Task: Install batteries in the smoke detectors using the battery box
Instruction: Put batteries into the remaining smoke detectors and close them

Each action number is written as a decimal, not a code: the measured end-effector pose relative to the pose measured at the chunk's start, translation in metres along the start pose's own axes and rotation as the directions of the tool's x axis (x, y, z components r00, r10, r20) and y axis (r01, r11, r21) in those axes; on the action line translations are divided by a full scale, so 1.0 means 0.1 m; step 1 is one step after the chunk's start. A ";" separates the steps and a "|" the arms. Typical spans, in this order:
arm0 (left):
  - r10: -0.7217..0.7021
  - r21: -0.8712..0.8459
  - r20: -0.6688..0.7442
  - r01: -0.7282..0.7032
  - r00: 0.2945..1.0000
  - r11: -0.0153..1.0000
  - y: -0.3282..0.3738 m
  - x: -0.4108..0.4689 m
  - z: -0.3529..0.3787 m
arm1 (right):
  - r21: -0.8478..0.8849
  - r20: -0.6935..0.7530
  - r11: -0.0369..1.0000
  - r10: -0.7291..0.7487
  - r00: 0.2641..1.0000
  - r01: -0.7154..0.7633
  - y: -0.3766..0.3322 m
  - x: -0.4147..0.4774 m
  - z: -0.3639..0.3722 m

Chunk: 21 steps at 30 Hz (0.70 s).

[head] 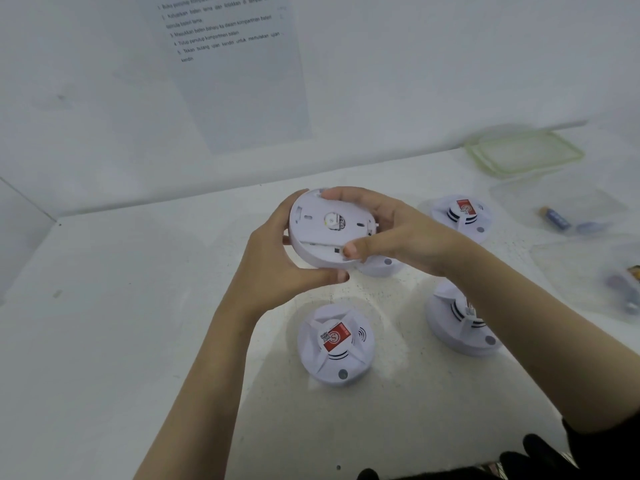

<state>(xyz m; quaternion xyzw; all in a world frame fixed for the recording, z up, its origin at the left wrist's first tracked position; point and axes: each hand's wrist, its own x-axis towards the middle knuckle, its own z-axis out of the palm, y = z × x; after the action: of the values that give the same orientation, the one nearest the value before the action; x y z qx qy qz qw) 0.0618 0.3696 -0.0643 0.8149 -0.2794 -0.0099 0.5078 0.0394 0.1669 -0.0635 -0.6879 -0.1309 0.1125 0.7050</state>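
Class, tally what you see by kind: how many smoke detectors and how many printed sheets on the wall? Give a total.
White round plastic smoke detectors: 5. That is the held detector, in the grip of the left hand and right hand, plus four on the white table, one of them partly hidden under the right hand.
Printed white paper sheet on the wall: 1
Total: 6

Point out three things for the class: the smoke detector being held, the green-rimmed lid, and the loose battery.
held smoke detector (325, 226), head view, on its flat back plate.
green-rimmed lid (526, 152), head view, on its clear centre panel.
loose battery (556, 217), head view, on its blue body.
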 end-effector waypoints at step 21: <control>0.030 -0.129 -0.036 -0.034 0.999 0.991 -0.01 -0.12 0.13 | -0.208 0.108 0.978 0.011 0.994 0.012 -0.16 -0.11 -0.02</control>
<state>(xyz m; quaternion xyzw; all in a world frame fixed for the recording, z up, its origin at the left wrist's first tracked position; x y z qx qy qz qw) 0.0476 0.3644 -0.0746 0.7758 -0.2825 -0.0062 0.5642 0.0295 0.1610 -0.0478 -0.7506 -0.1802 0.1350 0.6212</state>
